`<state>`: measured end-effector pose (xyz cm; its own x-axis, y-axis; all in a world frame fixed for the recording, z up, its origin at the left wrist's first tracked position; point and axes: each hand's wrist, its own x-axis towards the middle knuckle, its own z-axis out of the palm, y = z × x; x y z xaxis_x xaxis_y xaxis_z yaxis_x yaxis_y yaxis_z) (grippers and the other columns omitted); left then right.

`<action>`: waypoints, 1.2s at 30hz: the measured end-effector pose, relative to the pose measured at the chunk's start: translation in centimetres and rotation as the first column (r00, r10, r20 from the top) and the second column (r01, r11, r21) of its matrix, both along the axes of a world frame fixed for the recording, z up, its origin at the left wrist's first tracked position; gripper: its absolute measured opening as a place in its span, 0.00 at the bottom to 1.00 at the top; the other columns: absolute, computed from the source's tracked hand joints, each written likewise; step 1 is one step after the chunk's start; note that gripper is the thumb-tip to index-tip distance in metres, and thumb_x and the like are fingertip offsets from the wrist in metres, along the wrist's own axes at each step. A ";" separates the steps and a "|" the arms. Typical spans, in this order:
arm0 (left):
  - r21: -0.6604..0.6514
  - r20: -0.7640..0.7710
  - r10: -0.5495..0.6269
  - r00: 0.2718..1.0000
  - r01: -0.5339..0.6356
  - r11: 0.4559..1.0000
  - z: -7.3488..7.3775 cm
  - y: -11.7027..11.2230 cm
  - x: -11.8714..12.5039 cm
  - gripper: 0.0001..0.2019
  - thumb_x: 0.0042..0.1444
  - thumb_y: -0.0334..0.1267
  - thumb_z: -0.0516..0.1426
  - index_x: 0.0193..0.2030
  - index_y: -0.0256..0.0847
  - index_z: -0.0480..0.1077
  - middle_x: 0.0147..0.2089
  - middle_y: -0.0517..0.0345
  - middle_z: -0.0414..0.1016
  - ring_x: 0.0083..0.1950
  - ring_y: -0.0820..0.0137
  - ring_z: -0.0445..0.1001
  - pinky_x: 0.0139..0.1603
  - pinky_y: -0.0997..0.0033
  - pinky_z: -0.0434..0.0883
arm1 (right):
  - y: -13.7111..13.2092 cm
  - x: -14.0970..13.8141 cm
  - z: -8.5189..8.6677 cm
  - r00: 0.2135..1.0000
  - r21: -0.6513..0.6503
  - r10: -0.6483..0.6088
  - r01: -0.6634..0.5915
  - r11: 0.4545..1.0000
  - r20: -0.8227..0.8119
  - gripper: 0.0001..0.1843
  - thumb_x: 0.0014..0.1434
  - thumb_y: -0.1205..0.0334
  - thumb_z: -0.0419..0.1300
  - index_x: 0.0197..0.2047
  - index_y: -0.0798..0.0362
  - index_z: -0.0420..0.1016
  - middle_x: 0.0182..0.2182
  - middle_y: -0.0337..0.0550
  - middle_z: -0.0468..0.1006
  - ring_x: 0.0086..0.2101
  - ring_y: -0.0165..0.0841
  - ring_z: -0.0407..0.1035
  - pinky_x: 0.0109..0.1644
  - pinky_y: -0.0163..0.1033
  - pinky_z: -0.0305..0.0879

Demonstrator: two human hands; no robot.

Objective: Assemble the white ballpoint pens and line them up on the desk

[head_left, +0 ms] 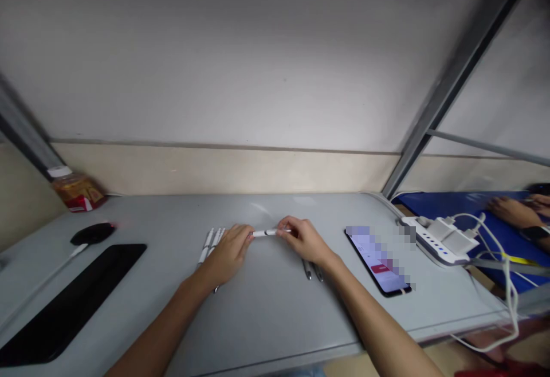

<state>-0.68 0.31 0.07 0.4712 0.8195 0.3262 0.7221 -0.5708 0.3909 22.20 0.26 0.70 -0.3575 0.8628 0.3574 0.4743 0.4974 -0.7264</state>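
Note:
A white pen (pixel 265 232) with a dark band lies level between my hands, just over the desk. The fingers of my left hand (pixel 232 251) are closed on its left end. At the other end, my right hand (pixel 301 238) pinches it between thumb and fingers. Several white pens (pixel 209 244) rest side by side under and beside my left hand, which partly covers them. Two slim grey pieces with shiny tips (pixel 313 271), perhaps pens or pen parts, lie partly hidden beneath my right wrist.
On the grey desk (pixel 258 319) are a lit phone (pixel 378 262), a white power strip (pixel 436 242) with plugs and cables, a black mouse-like object (pixel 92 233), a long black panel (pixel 73 305) and a capped bottle (pixel 76 189). Another person's hand (pixel 515 213) is over the blue table at right.

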 end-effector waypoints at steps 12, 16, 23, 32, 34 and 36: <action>-0.035 0.017 0.018 1.000 -0.017 0.999 -0.3 0.5 -0.2 0.15 0.66 0.41 0.43 0.33 0.42 0.65 0.32 0.60 0.69 0.35 0.68 0.67 0.39 0.68 0.62 | -0.5 -0.1 0.3 0.988 0.161 -0.013 -0.013 0.987 0.157 0.12 0.66 0.55 0.52 0.47 0.51 0.70 0.36 0.42 0.77 0.32 0.30 0.69 0.37 0.32 0.59; -0.094 0.005 -0.010 1.000 0.010 0.995 -0.2 0.6 -0.6 0.15 0.65 0.40 0.43 0.30 0.41 0.64 0.29 0.60 0.68 0.32 0.69 0.66 0.35 0.69 0.60 | -0.5 -0.5 -0.4 0.922 0.183 -0.126 0.061 0.981 0.367 0.18 0.68 0.51 0.46 0.44 0.53 0.72 0.31 0.45 0.78 0.29 0.33 0.69 0.33 0.34 0.57; -0.005 0.042 0.017 0.999 -0.017 1.000 0.2 0.5 -0.8 0.13 0.65 0.39 0.44 0.34 0.42 0.67 0.33 0.59 0.71 0.36 0.68 0.68 0.41 0.67 0.63 | -0.6 -1.0 -0.5 0.987 0.063 -0.082 0.075 0.995 0.135 0.19 0.66 0.50 0.49 0.35 0.54 0.74 0.23 0.41 0.73 0.24 0.30 0.64 0.30 0.34 0.55; 0.064 0.042 -0.015 0.999 0.012 0.998 0.7 -0.1 -0.1 0.11 0.63 0.42 0.48 0.42 0.44 0.70 0.41 0.58 0.74 0.45 0.67 0.70 0.48 0.66 0.64 | 0.8 -0.5 0.8 0.400 -0.309 -0.165 -0.330 0.892 -0.902 0.16 0.60 0.46 0.56 0.43 0.49 0.67 0.25 0.34 0.68 0.23 0.26 0.63 0.26 0.32 0.62; 0.083 -0.001 0.022 1.000 -0.022 0.996 0.5 0.1 -0.3 0.10 0.63 0.39 0.47 0.41 0.44 0.69 0.41 0.58 0.74 0.46 0.67 0.70 0.47 0.65 0.63 | 1.0 0.0 0.8 0.297 -0.326 -0.215 -0.398 0.858 -0.930 0.15 0.60 0.48 0.57 0.46 0.45 0.64 0.19 0.28 0.59 0.16 0.22 0.50 0.17 0.27 0.48; 0.097 -0.050 0.050 0.997 -0.045 0.994 0.3 0.4 -0.6 0.10 0.62 0.35 0.46 0.40 0.44 0.69 0.41 0.58 0.73 0.45 0.66 0.69 0.46 0.64 0.63 | 1.1 0.7 0.8 0.245 -0.326 -0.238 -0.433 0.841 -0.940 0.16 0.60 0.51 0.59 0.49 0.41 0.62 0.19 0.26 0.53 0.15 0.21 0.41 0.15 0.26 0.37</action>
<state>-1.29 0.68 0.33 0.4510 0.8077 0.3798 0.7675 -0.5682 0.2968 22.88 1.39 1.47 -0.1506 0.9843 0.0919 -0.7295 -0.0479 -0.6823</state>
